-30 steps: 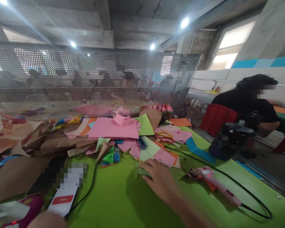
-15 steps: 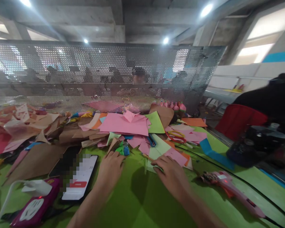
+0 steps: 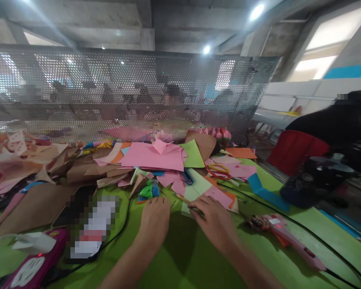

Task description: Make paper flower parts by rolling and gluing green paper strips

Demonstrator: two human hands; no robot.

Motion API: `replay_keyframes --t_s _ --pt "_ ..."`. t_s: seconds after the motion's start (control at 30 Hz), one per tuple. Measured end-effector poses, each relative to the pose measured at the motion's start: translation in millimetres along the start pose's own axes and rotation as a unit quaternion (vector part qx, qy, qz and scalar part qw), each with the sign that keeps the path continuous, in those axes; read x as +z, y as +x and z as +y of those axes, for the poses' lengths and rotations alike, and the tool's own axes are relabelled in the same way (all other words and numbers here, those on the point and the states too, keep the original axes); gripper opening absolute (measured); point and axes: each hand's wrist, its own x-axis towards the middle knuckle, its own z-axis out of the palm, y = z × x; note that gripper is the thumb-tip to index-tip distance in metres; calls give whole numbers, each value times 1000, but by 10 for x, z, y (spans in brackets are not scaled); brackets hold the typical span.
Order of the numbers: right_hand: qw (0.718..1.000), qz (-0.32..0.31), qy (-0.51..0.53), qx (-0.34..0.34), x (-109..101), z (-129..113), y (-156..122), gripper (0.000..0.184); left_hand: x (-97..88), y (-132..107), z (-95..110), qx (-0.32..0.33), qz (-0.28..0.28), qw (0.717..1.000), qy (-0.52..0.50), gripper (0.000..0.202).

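My left hand (image 3: pixel 155 218) lies on the green table cover (image 3: pixel 168 265) with its fingers bent down, just below a small green and blue folded paper (image 3: pixel 148 191). My right hand (image 3: pixel 215 220) rests beside it, its fingertips pinched on the edge of a pale green paper sheet (image 3: pixel 195 192). A gap of bare green cover separates the two hands. What the left fingers press on, if anything, is hidden.
A heap of pink (image 3: pixel 153 157), green and brown paper (image 3: pixel 33 206) covers the table's back and left. A pink glue gun (image 3: pixel 284 237) with a black cord lies right. A phone (image 3: pixel 88 224) and a power strip (image 3: pixel 30 269) lie left. Red scissors (image 3: pixel 218 170) and a perforated metal screen (image 3: pixel 123 96) stand behind. A person in black (image 3: pixel 333 120) sits right.
My left hand has come into view and moved right, settling on the table next to my right hand. The view has swung slightly left.
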Motion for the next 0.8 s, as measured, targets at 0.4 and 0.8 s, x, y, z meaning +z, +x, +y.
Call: replay_keyframes --t_s 0.4,0.8 --pt "1000 -5 23 -21 -41 -37 -13 13 -190 -53 -712 -82 29 996 24 14" --pt "999 -4 33 -24 -33 -45 -5 16 -87 27 -612 -60 42 996 59 23"
